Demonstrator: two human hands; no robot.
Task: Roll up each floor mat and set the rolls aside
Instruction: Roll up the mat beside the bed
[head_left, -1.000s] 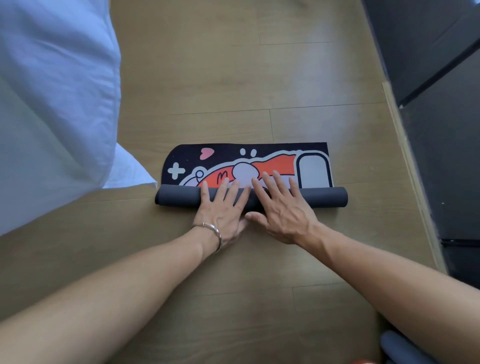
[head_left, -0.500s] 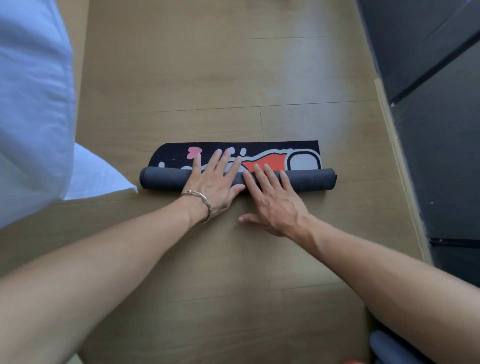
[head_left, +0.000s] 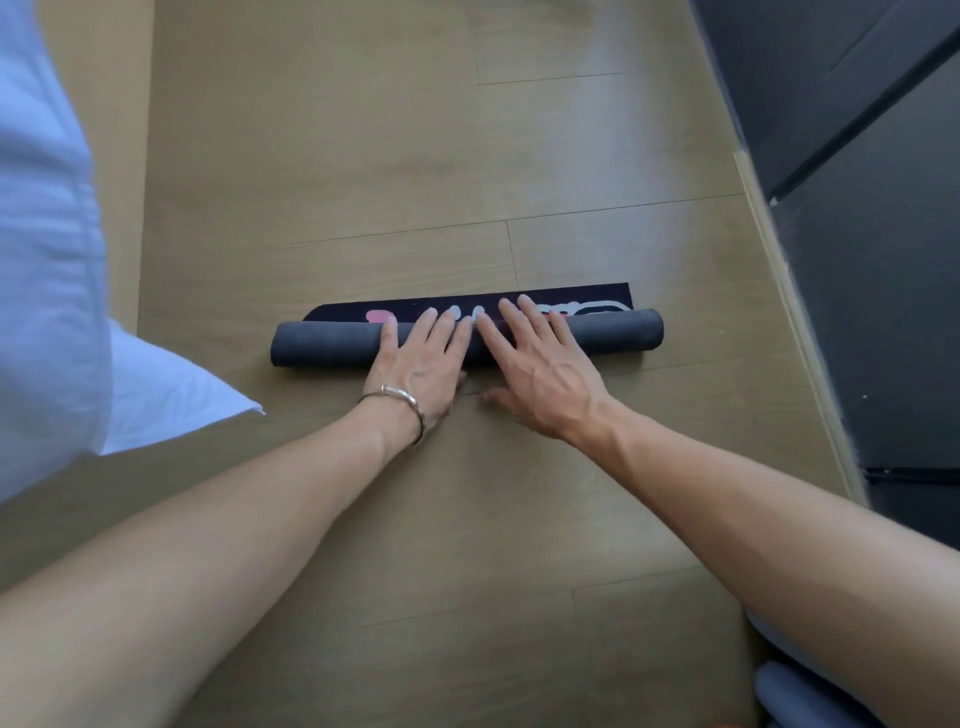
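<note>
At the far left hangs white bedding (head_left: 47, 249), its corner drooping onto the wood floor (head_left: 363, 156). Right of it, mid-scene, the mat (head_left: 332, 345) lies crosswise as a grey roll, with only a thin dark printed strip (head_left: 587, 299) not yet rolled on its far side. The left hand (head_left: 421, 364), a bracelet (head_left: 402, 402) at its wrist, lies flat on the roll's middle, fingers spread wide and gripping nothing. Just beside it, the right hand (head_left: 540, 371) also presses flat, fingers splayed and reaching over the roll to the strip. The roll's right end (head_left: 649, 330) sits near a dark cabinet (head_left: 857, 260) along the right wall. At the near right corner, a grey rounded shape (head_left: 795, 696) shows; it may be another roll, but I cannot tell.

The step in hand looks like the last of the rolling on this mat. The next move calls for one even push away by both palms, keeping the ends level, then a grasp around the roll to lift it aside.
</note>
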